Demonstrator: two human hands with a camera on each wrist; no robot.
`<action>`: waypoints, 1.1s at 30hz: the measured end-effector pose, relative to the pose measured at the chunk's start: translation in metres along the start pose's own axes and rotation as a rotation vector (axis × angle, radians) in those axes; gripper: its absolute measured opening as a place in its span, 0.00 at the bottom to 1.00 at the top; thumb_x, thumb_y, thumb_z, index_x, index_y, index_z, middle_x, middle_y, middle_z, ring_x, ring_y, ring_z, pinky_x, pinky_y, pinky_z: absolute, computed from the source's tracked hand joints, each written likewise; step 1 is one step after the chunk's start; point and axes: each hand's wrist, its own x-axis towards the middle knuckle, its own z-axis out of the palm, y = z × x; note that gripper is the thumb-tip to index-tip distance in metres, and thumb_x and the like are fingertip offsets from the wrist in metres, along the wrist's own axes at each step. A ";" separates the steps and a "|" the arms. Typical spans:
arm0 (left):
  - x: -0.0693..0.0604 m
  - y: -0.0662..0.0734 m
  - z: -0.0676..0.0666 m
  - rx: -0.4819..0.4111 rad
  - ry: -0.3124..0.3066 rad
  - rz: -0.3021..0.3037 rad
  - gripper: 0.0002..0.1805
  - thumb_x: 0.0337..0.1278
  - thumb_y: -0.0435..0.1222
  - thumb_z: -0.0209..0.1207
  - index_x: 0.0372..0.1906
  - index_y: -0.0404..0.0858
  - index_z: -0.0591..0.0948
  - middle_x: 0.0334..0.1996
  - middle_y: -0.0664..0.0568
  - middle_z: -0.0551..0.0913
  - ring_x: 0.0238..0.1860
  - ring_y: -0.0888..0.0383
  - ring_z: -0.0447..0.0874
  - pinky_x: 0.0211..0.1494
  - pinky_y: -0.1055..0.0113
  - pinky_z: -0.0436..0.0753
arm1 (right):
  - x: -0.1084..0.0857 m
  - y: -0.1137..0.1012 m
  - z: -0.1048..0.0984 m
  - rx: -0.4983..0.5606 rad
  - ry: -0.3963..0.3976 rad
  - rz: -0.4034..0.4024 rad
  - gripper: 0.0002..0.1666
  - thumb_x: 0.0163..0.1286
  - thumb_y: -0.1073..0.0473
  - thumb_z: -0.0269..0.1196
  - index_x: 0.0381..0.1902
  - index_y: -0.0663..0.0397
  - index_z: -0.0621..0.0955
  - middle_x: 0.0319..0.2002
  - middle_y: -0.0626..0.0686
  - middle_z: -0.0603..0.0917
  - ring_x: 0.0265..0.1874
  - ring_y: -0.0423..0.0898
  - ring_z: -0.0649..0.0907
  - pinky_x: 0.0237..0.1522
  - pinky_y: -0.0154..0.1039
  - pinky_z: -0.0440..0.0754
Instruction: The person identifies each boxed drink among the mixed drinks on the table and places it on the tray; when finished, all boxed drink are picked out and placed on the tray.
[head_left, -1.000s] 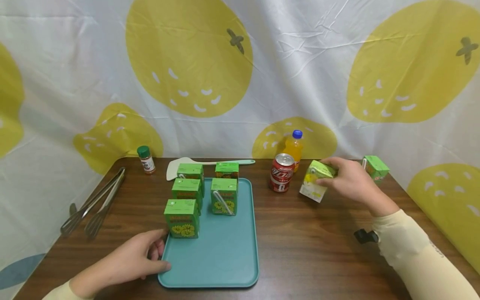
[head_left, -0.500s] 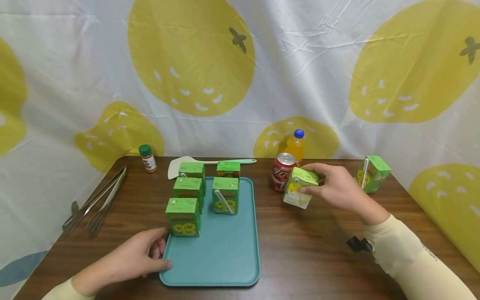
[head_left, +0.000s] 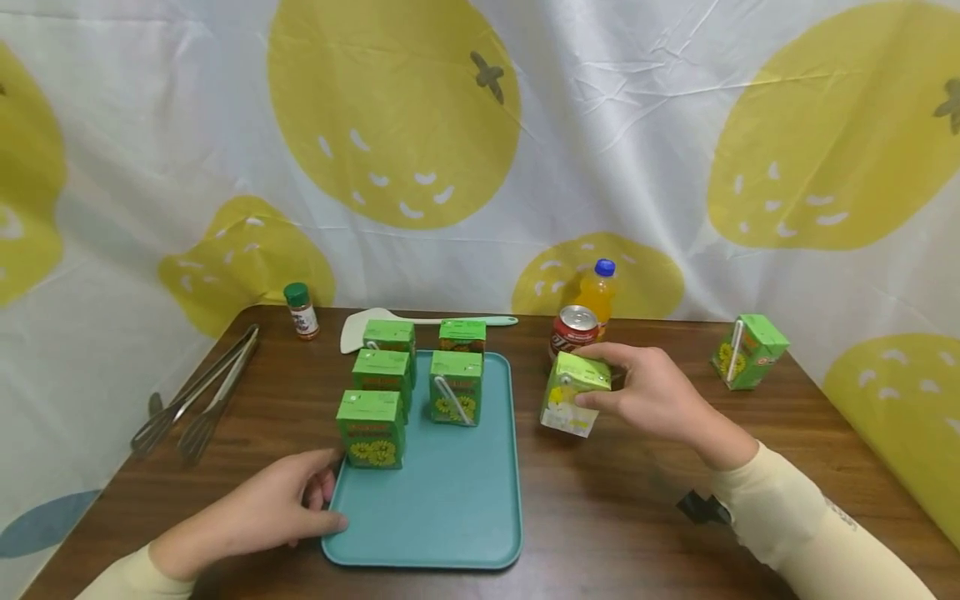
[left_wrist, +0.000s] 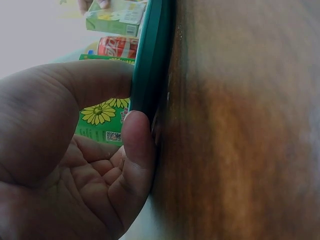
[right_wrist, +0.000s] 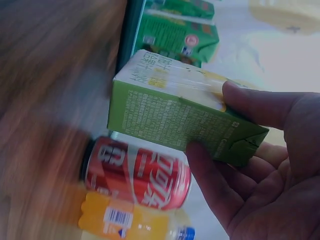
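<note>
My right hand (head_left: 652, 396) grips a pale green-and-white juice box (head_left: 573, 396) by its upper part, thumb on one face and fingers on another. The carton is tilted and held in front of the red cola can (head_left: 574, 327), to the right of the tray. My left hand (head_left: 277, 504) holds the left edge of the teal tray (head_left: 442, 533) near its front corner. In the left wrist view its fingers (left_wrist: 137, 137) are against the rim. On the tray, several green juice boxes (head_left: 372, 433) with yellow flowers stand upright in two columns.
Another green juice box (head_left: 750, 354) stands at the right rear. Behind the can is an orange drink bottle (head_left: 597, 292). A spatula (head_left: 367, 327) lies behind the tray. Metal tongs (head_left: 198, 396) and a green-capped spice jar (head_left: 302, 312) are on the left.
My right hand has carried the pale juice box left and toward me, from beside the can to in front of it. My left hand stays at the tray's edge.
</note>
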 end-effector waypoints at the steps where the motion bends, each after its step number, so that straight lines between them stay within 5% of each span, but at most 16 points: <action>1: 0.000 0.000 0.000 -0.001 0.000 -0.002 0.24 0.60 0.38 0.80 0.50 0.32 0.77 0.33 0.50 0.79 0.25 0.60 0.79 0.19 0.64 0.83 | 0.000 -0.002 0.001 0.012 -0.001 -0.006 0.32 0.63 0.57 0.85 0.64 0.52 0.89 0.46 0.48 0.93 0.34 0.44 0.87 0.38 0.39 0.86; 20: 0.003 0.004 -0.001 0.013 0.007 0.016 0.25 0.60 0.40 0.80 0.50 0.33 0.77 0.32 0.51 0.80 0.27 0.60 0.79 0.19 0.64 0.84 | 0.017 -0.051 0.033 0.103 -0.031 -0.132 0.32 0.60 0.59 0.86 0.63 0.47 0.90 0.49 0.44 0.93 0.38 0.41 0.86 0.43 0.42 0.87; 28: 0.002 0.002 0.000 0.007 0.008 0.003 0.24 0.60 0.39 0.80 0.49 0.34 0.77 0.32 0.50 0.79 0.26 0.60 0.79 0.19 0.64 0.83 | 0.025 -0.068 0.052 0.107 -0.098 -0.152 0.35 0.62 0.56 0.86 0.67 0.48 0.88 0.52 0.46 0.93 0.19 0.38 0.78 0.33 0.38 0.84; 33: 0.000 0.001 0.000 0.001 0.006 -0.004 0.24 0.60 0.39 0.80 0.49 0.34 0.77 0.32 0.50 0.80 0.26 0.59 0.79 0.19 0.64 0.83 | 0.030 -0.076 0.064 0.097 -0.123 -0.204 0.36 0.63 0.56 0.86 0.68 0.50 0.87 0.52 0.46 0.93 0.28 0.40 0.84 0.36 0.38 0.86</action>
